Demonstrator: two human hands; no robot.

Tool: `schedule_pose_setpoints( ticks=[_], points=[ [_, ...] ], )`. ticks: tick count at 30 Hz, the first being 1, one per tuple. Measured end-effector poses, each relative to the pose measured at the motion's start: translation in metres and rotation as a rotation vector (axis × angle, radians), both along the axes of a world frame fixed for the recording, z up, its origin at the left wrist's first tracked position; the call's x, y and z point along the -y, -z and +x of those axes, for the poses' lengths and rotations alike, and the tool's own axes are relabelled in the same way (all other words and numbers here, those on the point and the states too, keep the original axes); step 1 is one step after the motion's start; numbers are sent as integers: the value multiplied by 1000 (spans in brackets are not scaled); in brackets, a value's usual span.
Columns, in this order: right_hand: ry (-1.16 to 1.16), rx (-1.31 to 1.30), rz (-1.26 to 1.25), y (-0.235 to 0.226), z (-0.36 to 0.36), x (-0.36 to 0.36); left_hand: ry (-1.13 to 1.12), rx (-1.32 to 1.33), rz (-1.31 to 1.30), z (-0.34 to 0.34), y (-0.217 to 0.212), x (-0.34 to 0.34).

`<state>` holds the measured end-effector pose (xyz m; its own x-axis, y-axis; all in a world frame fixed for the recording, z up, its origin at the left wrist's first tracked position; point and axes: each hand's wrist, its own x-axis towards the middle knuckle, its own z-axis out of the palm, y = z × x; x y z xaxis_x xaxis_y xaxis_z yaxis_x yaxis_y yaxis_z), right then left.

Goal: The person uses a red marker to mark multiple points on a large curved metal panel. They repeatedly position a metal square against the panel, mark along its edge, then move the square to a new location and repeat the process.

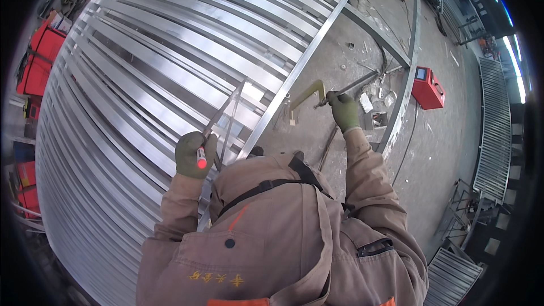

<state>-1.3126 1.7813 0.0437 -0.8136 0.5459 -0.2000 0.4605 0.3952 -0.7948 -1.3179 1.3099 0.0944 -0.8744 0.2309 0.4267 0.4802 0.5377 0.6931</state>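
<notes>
My left hand (191,154), in a green glove, is closed over the slatted metal panel (170,59). It grips a marker (201,158) with a red end, along with a thin L-shaped metal square (222,110) whose corner points away from me over the slats. My right hand (344,113), gloved the same way, is wrapped round the screw end of a yellowish C-clamp (309,94). The clamp hangs beside the panel's right edge rail (300,65), above the floor. Whether its tip touches the rail I cannot tell.
A metal support frame (412,51) runs along the right of the panel. Beyond it a red box-shaped machine (429,88) stands on the floor. Scraps and a small tray of parts (378,119) lie below my right hand. Red cases (42,56) line the far left; another slatted panel (492,130) is far right.
</notes>
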Motion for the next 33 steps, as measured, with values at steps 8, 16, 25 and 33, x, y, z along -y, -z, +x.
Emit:
schedule_pose_setpoints(
  ticks=[8,16,25,33],
  points=[
    [156,117,-125,8,50,-15,32,17,-39,-3,-13,-32],
    [176,55,-361,61,45,-33,41,63,-76,4,-31,-46],
    [-116,62,-150,127,21,-92,-50,63,-11,30,-39,-77],
    [-332,585,6,185,186,-140,-93,47,-6,65,-20,-119]
  ],
)
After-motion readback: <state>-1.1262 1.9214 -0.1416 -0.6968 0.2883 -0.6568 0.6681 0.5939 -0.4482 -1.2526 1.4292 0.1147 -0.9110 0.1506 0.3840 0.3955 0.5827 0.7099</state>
